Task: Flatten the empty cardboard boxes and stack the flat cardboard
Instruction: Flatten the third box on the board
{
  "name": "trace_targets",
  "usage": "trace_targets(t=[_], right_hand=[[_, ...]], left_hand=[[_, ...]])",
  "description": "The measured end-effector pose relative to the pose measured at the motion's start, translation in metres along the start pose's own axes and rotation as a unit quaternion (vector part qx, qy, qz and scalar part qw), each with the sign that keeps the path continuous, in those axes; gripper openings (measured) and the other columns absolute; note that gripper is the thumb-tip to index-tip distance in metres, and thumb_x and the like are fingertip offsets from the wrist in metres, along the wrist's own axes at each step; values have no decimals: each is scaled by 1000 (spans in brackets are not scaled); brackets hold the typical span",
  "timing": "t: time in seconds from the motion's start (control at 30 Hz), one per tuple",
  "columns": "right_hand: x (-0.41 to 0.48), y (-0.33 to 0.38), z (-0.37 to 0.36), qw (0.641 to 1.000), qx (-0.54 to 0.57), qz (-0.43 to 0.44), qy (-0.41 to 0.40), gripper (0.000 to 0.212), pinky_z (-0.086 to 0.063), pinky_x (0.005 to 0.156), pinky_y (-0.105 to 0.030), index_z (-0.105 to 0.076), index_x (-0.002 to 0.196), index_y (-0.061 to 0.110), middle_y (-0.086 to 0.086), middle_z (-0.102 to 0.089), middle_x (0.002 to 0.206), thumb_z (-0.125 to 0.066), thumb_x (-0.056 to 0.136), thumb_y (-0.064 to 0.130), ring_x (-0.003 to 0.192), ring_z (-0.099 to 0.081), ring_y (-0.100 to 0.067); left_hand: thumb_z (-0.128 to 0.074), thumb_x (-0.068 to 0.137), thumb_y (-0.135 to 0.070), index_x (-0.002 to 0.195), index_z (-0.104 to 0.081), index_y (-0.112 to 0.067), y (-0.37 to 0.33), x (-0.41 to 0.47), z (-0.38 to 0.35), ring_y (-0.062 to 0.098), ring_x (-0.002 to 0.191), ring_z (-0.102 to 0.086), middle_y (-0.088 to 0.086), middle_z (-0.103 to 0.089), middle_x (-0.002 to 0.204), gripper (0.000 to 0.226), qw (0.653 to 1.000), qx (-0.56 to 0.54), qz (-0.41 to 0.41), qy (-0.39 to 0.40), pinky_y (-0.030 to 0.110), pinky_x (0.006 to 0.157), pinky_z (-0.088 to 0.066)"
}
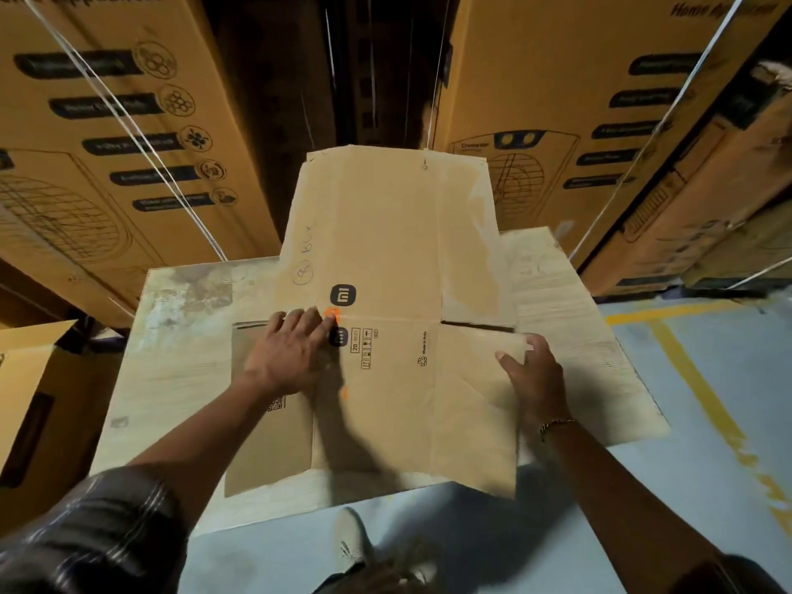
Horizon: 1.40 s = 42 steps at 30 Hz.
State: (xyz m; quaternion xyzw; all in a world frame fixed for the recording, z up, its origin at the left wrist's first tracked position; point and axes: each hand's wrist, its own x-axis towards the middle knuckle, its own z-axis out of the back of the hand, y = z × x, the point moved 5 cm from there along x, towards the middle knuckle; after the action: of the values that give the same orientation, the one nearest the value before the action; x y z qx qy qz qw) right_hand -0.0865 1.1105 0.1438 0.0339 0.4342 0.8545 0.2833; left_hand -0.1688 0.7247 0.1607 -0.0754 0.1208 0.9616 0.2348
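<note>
We see the flattened box [385, 370] lying in the middle of the frame on a pale flat sheet [171, 379] spread over the floor [750, 358], its far panel reaching toward the upper centre. Our left hand [287, 358] presses down on it with straight fingers beside the dark logo. Our right hand [533, 379] grasps the edge of the box's right flap, thumb on top. Tall printed cartons [107, 143] stand at upper left and upper right.

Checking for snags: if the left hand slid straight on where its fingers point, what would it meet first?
The left hand, pressed flat on the flattened box, points away and slightly right. Its fingertips are at the orange mark; next, likely, the black square logo, then bare cardboard.
</note>
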Motion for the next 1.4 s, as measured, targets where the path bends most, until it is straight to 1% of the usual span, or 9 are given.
trace_targets(t=[0.27,0.37,0.67,0.83,0.97,1.1,1.2,1.27,1.4], right_hand=[[16,-1,-38,996,-86,-24,-20,72,-46,102,-48,-38,150,10,-21,-52,142,-71,88,23,128,-51,-40],[11,-2,-61,983,-180,15,11,89,-47,101,-53,-33,154,14,-20,-48,140,-78,78,26,127,-48,-40],[-2,-32,-93,977,-180,-67,92,98,-47,104,-51,-21,159,26,-19,-42,144,-79,81,38,126,-50,-42],[-7,-30,-82,988,-131,-70,44,104,-48,101,-47,-25,157,22,-14,-49,140,-85,74,32,123,-54,-36],[-18,-46,-69,983,34,-167,63,52,-44,85,-29,-51,141,11,-11,-64,123,-69,93,18,102,-56,-23],[-35,-56,-62,972,119,-175,99,13,-44,77,-34,-65,106,10,-10,-66,102,-58,99,18,93,-56,-24],[-46,-49,-54,978,146,-116,89,10,-48,84,-38,-61,94,18,-10,-65,103,-56,102,18,93,-59,-25],[-53,-46,-45,982,160,-79,60,2,-46,88,-33,-59,103,16,-8,-64,107,-57,102,17,101,-61,-25],[-59,-48,-21,987,149,-36,52,27,-37,87,-23,-57,127,7,-1,-58,115,-55,103,19,110,-54,-19]], left_hand=[[-36,78,-69,162,1,-22,17,21,-45,38,155,-2,17,-7,168,103,999,-44,-7,17,60,120,3],[-36,73,-74,162,-5,-23,27,28,-56,38,153,-10,17,-14,166,107,998,-58,-21,21,61,120,-3],[-44,71,-79,160,-15,-23,37,36,-67,35,139,-29,13,-26,159,109,999,-24,-37,1,59,117,-16],[-45,73,-79,160,-12,-24,37,33,-66,34,139,-29,12,-26,159,108,1000,-5,-22,-15,58,117,-14],[-46,74,-80,159,-15,-26,32,27,-55,31,133,-34,8,-36,148,106,999,15,1,-30,54,115,-17],[-53,77,-77,149,-31,-30,21,15,-32,31,121,-44,10,-51,134,88,997,-6,51,-56,54,109,-26],[-54,79,-76,145,-35,-30,10,-8,-15,33,117,-47,13,-53,128,83,994,-10,88,-65,54,105,-30],[-58,80,-74,143,-38,-29,3,-28,-3,35,113,-48,15,-54,123,80,989,-29,112,-88,54,102,-31],[-55,84,-73,140,-41,-27,-18,-73,12,33,106,-47,16,-52,115,73,976,-60,157,-141,52,93,-33]])
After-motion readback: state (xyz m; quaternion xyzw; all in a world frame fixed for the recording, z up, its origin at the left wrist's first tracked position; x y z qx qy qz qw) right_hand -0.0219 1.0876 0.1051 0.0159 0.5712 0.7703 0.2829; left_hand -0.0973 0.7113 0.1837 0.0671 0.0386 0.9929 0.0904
